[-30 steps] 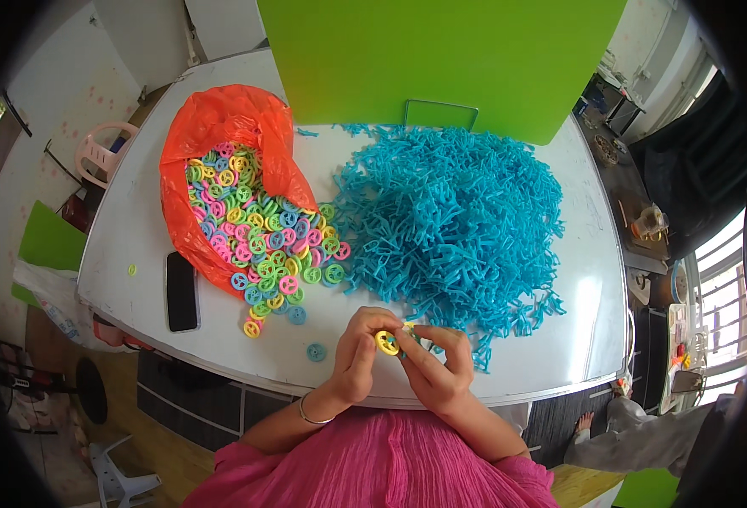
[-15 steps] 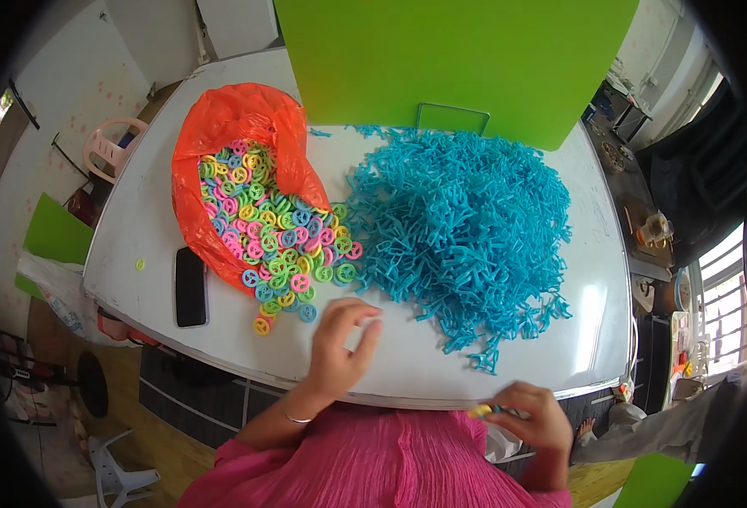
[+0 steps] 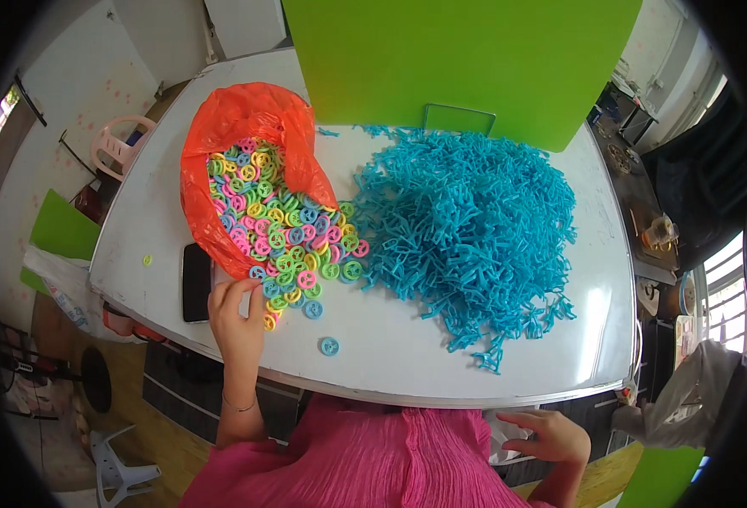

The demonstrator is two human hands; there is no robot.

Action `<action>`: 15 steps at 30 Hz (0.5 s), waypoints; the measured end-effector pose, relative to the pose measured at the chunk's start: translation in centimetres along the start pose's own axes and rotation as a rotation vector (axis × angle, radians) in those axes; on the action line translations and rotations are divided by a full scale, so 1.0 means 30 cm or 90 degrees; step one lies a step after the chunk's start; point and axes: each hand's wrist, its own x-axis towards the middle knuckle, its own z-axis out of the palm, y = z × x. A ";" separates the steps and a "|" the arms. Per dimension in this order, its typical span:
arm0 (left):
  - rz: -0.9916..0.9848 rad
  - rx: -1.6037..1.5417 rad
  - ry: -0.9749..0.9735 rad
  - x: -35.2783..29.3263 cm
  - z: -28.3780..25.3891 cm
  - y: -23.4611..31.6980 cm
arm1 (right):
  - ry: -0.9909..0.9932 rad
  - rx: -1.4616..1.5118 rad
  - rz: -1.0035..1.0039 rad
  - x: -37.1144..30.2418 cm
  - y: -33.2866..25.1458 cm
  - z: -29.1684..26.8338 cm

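1. Bag (image 3: 217, 118): red plastic, lying open on the table (image 3: 382, 360). Its folds hide part of the contents; the depth of the fill cannot be made out.
2. Wheels (image 3: 296, 236): pink, yellow, green and blue, inside the bag and spilling from its mouth onto the table. Many overlap, so single outlines are hard to read.
3. Left hand (image 3: 238, 320): at the near edge of the bag, at the spilled wheels. Fingers bent, tips close to the thumb; whether they grip a wheel cannot be told.
4. Right hand (image 3: 553, 436): well to the right of the bag and nearer the person, beyond the table edge. Thumb and fingers stand apart, spread open; the palm is turned from view and the forearm is cut off below.
5. Loose wheel (image 3: 329, 345): blue, flat on the table, nearer the person than the bag and to its right.
6. Blue pieces (image 3: 471, 224): heaped to the right of the bag, too tangled for single shapes to show clearly.
7. Phone (image 3: 196, 284): dark-faced, just left of the bag's near end, partly covered by the left hand.
8. Board (image 3: 467, 63): green, behind and right of the bag, top cut off.
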 end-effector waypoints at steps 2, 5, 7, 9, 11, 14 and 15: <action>-0.009 -0.003 -0.025 -0.001 -0.002 -0.014 | 0.009 0.045 -0.101 0.051 -0.040 -0.028; 0.043 -0.020 -0.088 0.003 0.069 0.030 | 0.105 0.025 -0.138 0.168 -0.125 -0.039; 0.060 0.012 -0.137 0.014 0.094 0.055 | 0.273 -0.030 -0.169 0.275 -0.181 -0.020; 0.099 0.095 -0.168 0.011 0.106 0.048 | 0.308 -0.058 -0.206 0.371 -0.226 0.006; 0.076 0.039 -0.130 0.008 0.110 0.068 | 0.347 -0.086 -0.234 0.418 -0.242 0.043; 0.017 -0.057 -0.182 -0.024 0.053 0.089 | 0.365 -0.087 -0.258 0.451 -0.233 0.075; -0.015 -0.102 -0.272 -0.045 0.028 0.095 | 0.365 -0.086 -0.254 0.449 -0.219 0.083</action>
